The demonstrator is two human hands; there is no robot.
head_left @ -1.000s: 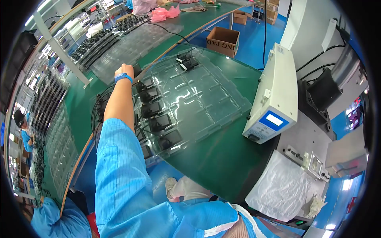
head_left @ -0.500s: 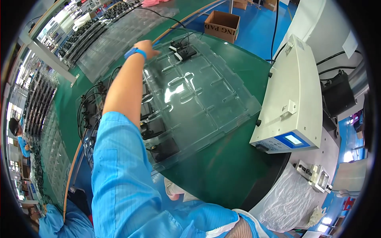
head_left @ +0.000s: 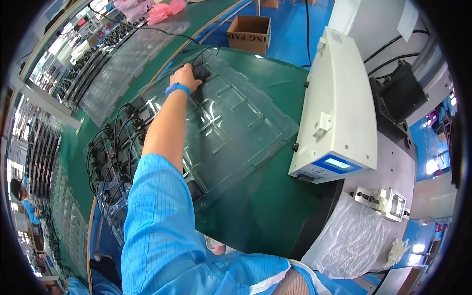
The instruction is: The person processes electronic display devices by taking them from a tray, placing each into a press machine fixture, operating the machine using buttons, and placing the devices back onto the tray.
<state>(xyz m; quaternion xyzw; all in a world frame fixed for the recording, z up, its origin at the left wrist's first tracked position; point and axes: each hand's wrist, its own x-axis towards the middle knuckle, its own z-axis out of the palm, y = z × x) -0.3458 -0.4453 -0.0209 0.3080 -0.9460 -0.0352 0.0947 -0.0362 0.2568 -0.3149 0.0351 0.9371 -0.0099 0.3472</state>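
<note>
My left hand (head_left: 184, 77), with a blue band at the wrist, reaches to the far end of a clear plastic compartment tray (head_left: 236, 132). Its fingers are closed round a black corded block (head_left: 201, 73), which looks like a power adapter; its cord runs up and away. Part of the block is hidden by the fingers. Another black block (head_left: 195, 191) lies in the tray's near corner, partly behind my sleeve. Further black blocks with looped cords (head_left: 118, 128) crowd the tray's left side. My right hand is out of the picture.
A cream-coloured instrument (head_left: 334, 108) with a lit screen stands at the right of the green table (head_left: 260, 196). Beyond the table's far edge sits a cardboard box (head_left: 249, 34). Clear plastic sheeting (head_left: 346, 241) and a metal fixture (head_left: 383, 201) are at the lower right.
My left hand has closed on a black block at the tray's far end, having been stretched out beside it. The whole view has shifted, with the instrument now further left.
</note>
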